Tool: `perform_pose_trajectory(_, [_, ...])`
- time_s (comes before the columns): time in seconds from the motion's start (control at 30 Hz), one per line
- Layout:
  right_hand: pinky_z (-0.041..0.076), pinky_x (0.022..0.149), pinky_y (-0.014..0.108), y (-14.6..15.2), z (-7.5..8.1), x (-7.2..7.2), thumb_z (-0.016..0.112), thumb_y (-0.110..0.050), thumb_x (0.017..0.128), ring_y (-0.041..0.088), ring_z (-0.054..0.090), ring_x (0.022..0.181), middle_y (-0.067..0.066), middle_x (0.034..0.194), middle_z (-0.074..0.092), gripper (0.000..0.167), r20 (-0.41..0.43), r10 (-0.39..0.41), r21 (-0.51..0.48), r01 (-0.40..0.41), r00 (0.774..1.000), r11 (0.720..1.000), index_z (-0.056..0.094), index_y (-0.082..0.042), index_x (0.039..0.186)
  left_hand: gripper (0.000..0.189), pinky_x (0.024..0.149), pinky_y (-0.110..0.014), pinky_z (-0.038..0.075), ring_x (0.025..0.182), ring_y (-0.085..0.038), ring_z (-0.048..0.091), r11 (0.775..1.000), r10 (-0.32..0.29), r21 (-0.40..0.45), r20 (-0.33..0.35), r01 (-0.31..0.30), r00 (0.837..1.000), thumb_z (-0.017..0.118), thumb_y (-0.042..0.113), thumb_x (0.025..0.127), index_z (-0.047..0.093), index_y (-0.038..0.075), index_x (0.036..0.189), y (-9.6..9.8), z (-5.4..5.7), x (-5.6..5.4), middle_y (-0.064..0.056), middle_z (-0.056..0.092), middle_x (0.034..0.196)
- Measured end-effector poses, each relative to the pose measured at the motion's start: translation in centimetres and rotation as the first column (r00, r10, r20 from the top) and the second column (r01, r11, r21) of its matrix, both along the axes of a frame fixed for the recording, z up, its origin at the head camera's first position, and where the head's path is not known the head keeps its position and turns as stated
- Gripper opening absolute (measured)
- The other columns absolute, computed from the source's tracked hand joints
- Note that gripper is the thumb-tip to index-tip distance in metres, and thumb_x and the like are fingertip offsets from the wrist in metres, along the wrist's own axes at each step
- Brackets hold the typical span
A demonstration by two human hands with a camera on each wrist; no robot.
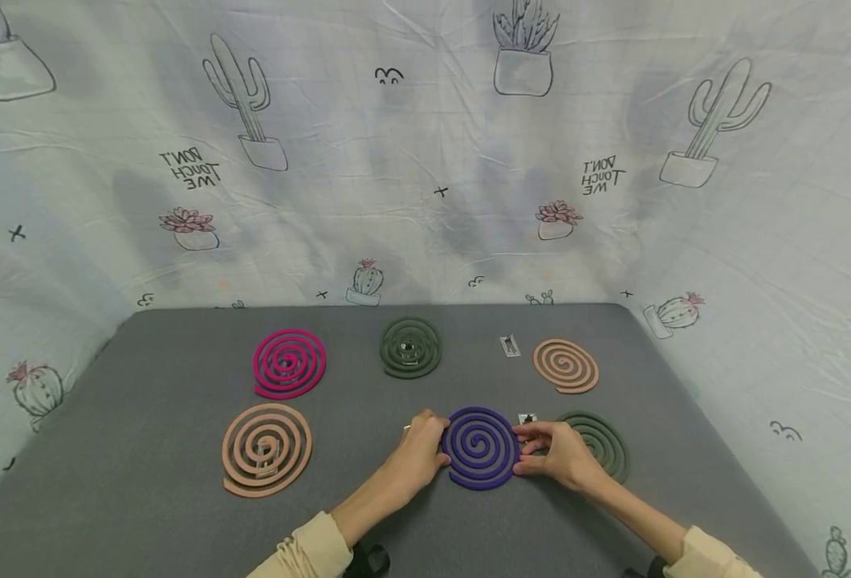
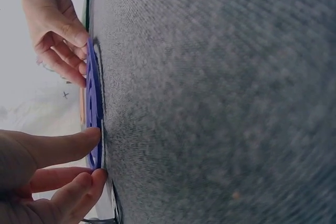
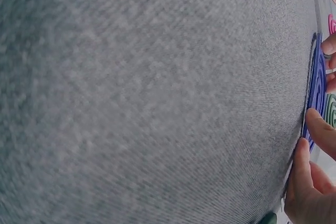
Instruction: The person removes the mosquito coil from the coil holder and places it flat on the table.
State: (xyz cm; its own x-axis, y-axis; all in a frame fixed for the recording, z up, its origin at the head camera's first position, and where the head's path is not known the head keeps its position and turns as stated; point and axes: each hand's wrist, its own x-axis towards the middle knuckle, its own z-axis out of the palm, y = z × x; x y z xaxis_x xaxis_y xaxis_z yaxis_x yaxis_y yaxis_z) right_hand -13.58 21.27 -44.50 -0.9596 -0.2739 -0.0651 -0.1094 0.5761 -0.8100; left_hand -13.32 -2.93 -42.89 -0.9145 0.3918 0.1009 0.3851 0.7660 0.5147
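Note:
Between both hands is a blue-purple mosquito coil (image 1: 480, 448), close over the grey table. On its left edge my left hand (image 1: 420, 451) pinches the rim; in the left wrist view the thumb (image 2: 86, 142) lies over the coil's face, with fingers at the edge. The right hand (image 1: 557, 456) pinches the opposite edge between thumb and fingers. Behind that hand lies a green coil (image 1: 608, 444), partly covered by it. A small metal stand (image 1: 527, 418) shows just beyond the right fingertips.
On the grey table (image 1: 144, 449) lie a pink coil (image 1: 290, 364), another green coil (image 1: 410, 348) and two tan coils, one at front left (image 1: 266, 450), one at back right (image 1: 566, 366). A second metal stand (image 1: 510, 346) sits at the back. Printed cloth (image 1: 339, 160) hangs behind.

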Motion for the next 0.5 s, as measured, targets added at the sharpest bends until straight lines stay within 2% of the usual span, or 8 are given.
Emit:
perform_pose_trajectory(0.17, [0.047, 0.069, 0.016, -0.05, -0.15, 0.07, 0.087, -0.013, 0.063, 0.003, 0.064, 0.071, 0.007, 0.088, 0.072, 0.053, -0.016, -0.009, 0.007, 0.009, 1.0, 1.0, 0.067, 0.003, 0.11, 0.037, 0.079, -0.038, 0.056, 0.09, -0.031, 0.063, 1.0, 0.006, 0.0, -0.013, -0.006, 1.0, 0.081, 0.0, 0.07, 0.067, -0.009, 0.102, 0.06, -0.04, 0.01, -0.018, 0.062, 0.094])
perform_pose_trajectory(0.5, [0.046, 0.066, 0.016, -0.14, -0.14, 0.32, 0.087, -0.011, 0.063, 0.004, 0.063, 0.07, 0.005, 0.083, 0.071, 0.053, -0.02, -0.025, 0.006, 0.025, 0.999, 1.0, 0.067, 0.004, 0.11, 0.031, 0.073, -0.037, 0.056, 0.084, -0.028, 0.061, 1.0, -0.002, -0.007, -0.031, 0.001, 1.0, 0.082, 0.001, 0.068, 0.068, -0.006, 0.096, 0.21, -0.16, -0.11, -0.015, 0.062, 0.088])
